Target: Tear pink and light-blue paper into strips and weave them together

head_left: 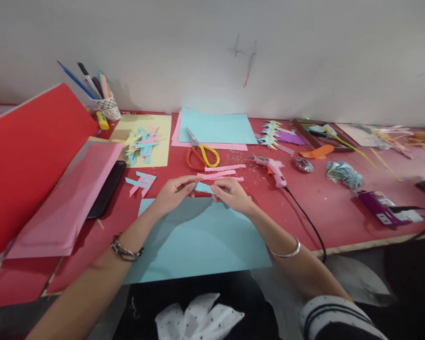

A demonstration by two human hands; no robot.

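Note:
A short blue paper strip (204, 188) is pinched at its left end by my left hand (179, 191) and at its right end by my right hand (231, 192). Both hands are closed on it, above the far edge of a large blue paper sheet (205, 241). Pink paper strips (226, 174) lie just beyond my fingers. Behind those rest scissors (202, 153) with one red and one yellow handle, blades partly apart. Left of my left hand is a small woven piece of pink and blue strips (142, 183).
A pink glue gun (274, 171) with a black cable lies on the right, near a purple power box (382, 208). Yellow paper (163, 141) carries woven strips at the back left. A pen cup (108, 107), red board (31, 165) and pink sheets (67, 203) stand left.

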